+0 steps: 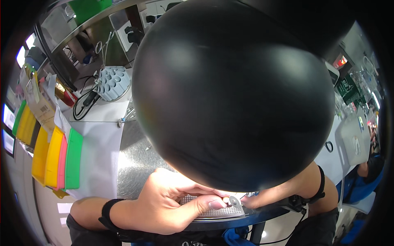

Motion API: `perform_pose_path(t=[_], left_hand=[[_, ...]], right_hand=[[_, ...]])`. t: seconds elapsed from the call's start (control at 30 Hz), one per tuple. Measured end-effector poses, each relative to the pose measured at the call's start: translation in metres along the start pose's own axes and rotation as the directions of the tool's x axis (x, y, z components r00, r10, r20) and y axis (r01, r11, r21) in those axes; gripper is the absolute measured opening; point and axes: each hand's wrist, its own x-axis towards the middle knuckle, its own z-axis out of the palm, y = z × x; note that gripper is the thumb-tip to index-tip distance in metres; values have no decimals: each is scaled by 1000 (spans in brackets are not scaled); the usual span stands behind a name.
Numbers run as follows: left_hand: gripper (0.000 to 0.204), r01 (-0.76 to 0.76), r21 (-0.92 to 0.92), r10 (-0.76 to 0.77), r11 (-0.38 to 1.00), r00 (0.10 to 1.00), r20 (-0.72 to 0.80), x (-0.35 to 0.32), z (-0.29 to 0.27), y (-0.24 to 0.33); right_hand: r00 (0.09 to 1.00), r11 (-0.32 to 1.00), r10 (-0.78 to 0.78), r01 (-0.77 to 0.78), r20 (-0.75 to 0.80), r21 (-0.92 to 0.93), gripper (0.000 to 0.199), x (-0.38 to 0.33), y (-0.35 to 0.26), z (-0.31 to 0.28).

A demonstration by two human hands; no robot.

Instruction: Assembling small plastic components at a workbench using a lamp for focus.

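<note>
Black dome (pixel 238 98), grey disc (pixel 235 201) between left grip (pixel 174 203) and right grip (pixel 259 197)

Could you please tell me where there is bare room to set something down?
The white strip between the green bin and the metal sheet looks bare, as does the metal just left of the left hand. It is crowded between that hand and the right hand, around the small disc, and the black dome hides the middle.

One wide view looks down from head height onto a table (pixel 132 179), both hands (pixel 166 203) low in frame. A black dome (pixel 234 96), very close, blocks the middle.
</note>
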Motion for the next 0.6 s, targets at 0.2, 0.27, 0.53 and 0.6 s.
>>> perform_pose_path(t=[0.2,0.27,0.53,0.6], left_hand=[[16,-58,88,60,994,998,-15,7,0,6],[16,-73,108,75,992,997,-17,6,1,5],[18,-95,28,94,995,995,30,2,-1,1],[19,-111,55,107,992,992,67,4,-5,2]], right_hand=[[999,998,13,-15,30,69,37,-1,5,1],[999,997,10,-14,42,81,37,0,3,1],[998,999,-36,35,42,34,42,-1,6,2],[998,998,-57,56,42,11,45,-1,9,1]])
